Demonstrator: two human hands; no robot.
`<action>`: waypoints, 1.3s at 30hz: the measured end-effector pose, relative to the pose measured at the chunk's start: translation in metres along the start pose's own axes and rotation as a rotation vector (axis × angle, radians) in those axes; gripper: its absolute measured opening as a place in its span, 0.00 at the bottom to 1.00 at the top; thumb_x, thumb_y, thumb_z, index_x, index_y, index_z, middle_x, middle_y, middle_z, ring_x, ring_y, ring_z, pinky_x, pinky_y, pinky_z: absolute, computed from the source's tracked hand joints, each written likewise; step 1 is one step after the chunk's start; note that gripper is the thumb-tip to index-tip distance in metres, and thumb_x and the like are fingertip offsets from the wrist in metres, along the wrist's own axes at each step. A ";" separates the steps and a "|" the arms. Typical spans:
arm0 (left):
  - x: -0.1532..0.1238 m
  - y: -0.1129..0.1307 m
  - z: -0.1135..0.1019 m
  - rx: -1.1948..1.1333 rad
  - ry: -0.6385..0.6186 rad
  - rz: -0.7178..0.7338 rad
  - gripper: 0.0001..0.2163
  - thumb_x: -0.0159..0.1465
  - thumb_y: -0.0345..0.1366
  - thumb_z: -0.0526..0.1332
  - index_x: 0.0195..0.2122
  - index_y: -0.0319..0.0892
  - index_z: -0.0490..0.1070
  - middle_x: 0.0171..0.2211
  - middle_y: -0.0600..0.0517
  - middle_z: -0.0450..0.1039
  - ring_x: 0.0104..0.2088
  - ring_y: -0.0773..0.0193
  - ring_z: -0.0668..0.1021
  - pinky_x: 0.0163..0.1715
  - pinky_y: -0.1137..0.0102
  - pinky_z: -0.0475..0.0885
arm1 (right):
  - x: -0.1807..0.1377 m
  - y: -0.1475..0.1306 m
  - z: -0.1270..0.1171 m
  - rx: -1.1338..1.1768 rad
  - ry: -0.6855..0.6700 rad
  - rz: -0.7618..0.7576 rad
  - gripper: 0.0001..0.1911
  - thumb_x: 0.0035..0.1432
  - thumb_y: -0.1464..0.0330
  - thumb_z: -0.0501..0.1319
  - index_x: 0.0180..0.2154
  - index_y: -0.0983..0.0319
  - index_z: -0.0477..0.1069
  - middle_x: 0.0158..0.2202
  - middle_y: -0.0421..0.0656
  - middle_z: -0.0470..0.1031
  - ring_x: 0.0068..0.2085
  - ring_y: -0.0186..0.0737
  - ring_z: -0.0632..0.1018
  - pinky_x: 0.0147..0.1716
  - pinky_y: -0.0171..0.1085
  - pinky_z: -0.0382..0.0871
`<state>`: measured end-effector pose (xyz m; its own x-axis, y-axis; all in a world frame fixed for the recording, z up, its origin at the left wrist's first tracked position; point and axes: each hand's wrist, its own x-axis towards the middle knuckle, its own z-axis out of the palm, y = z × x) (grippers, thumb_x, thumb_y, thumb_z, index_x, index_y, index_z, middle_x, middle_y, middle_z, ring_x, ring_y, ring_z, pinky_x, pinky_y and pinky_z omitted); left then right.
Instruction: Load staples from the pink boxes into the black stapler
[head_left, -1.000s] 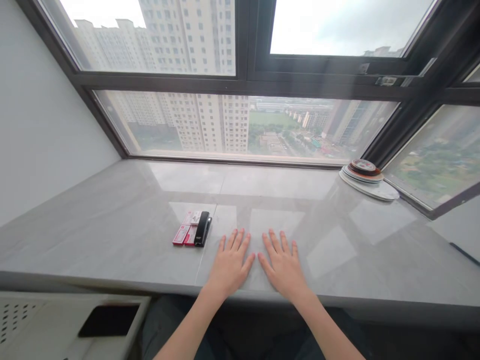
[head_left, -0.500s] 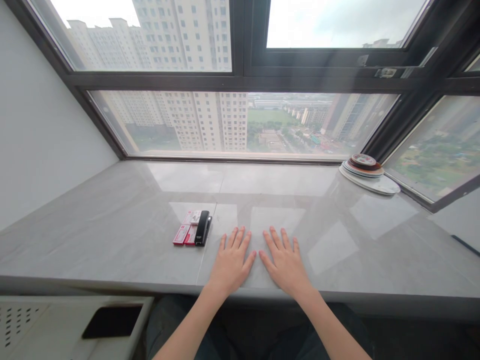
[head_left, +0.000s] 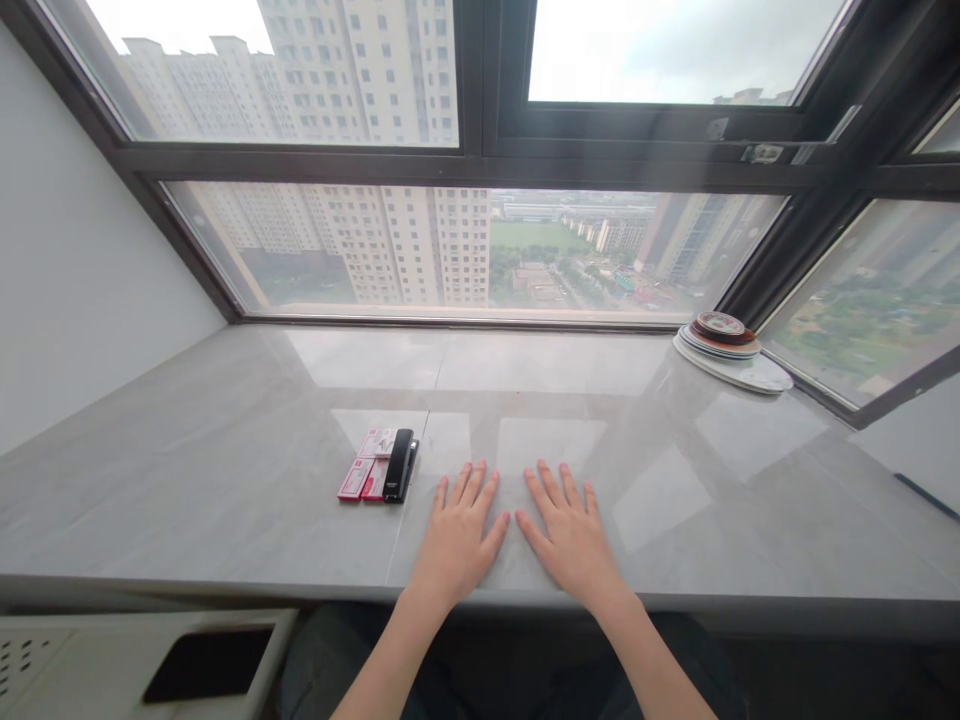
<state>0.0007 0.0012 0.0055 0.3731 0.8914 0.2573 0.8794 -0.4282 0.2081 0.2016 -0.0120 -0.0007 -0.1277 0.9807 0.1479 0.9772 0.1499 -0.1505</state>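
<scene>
So I had both palms down on the shiny grey table [head_left: 735,545], nothing in either one. My left hand [head_left: 454,545] was flat with the fingers fanned a bit, and my right hand [head_left: 571,545] pretty much mirrored it, thumbs pointing at each other with a small gap between. Closest thing to me was a black stapler [head_left: 397,466], off to the left of my left hand, not touching it. It sat right up against some little red-and-white boxes [head_left: 355,480]; couldn't tell if it was partly on top of them. Way over in the far right corner, by the window frame [head_left: 739,285], was a stack of plates [head_left: 761,376].
</scene>
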 end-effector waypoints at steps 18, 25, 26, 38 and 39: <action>0.000 -0.002 0.001 0.002 0.037 0.018 0.26 0.75 0.47 0.50 0.73 0.53 0.52 0.75 0.49 0.50 0.74 0.50 0.55 0.69 0.45 0.55 | 0.000 -0.003 -0.002 0.014 -0.005 0.003 0.34 0.72 0.49 0.45 0.74 0.48 0.47 0.77 0.38 0.41 0.76 0.58 0.44 0.70 0.64 0.38; 0.000 -0.003 0.004 0.012 0.016 0.010 0.26 0.75 0.48 0.49 0.73 0.55 0.51 0.75 0.51 0.50 0.74 0.51 0.53 0.70 0.45 0.53 | 0.000 -0.003 -0.002 0.003 -0.004 -0.004 0.34 0.72 0.50 0.45 0.75 0.49 0.47 0.77 0.39 0.41 0.76 0.59 0.43 0.70 0.64 0.37; 0.001 -0.003 0.005 0.015 0.016 0.009 0.26 0.75 0.48 0.49 0.73 0.55 0.51 0.75 0.51 0.50 0.74 0.51 0.53 0.70 0.45 0.53 | 0.000 -0.003 -0.002 0.000 -0.003 -0.005 0.34 0.72 0.50 0.45 0.75 0.49 0.47 0.77 0.39 0.41 0.76 0.59 0.43 0.70 0.64 0.37; -0.006 0.002 0.004 0.035 -0.001 0.026 0.28 0.75 0.46 0.48 0.75 0.51 0.48 0.76 0.49 0.46 0.75 0.47 0.49 0.71 0.41 0.48 | 0.013 -0.017 -0.005 0.219 -0.009 0.121 0.33 0.69 0.49 0.52 0.70 0.54 0.61 0.73 0.48 0.57 0.74 0.63 0.49 0.68 0.67 0.37; -0.007 0.002 0.005 0.031 -0.003 0.038 0.28 0.75 0.45 0.48 0.75 0.51 0.46 0.76 0.48 0.46 0.75 0.47 0.48 0.71 0.41 0.48 | 0.019 -0.028 -0.008 0.291 -0.006 0.140 0.34 0.68 0.48 0.54 0.68 0.56 0.62 0.70 0.52 0.61 0.73 0.64 0.52 0.68 0.67 0.39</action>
<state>0.0013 -0.0046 -0.0009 0.4073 0.8749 0.2619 0.8734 -0.4570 0.1684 0.1730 0.0016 0.0145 0.0022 0.9950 0.1001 0.8959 0.0425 -0.4423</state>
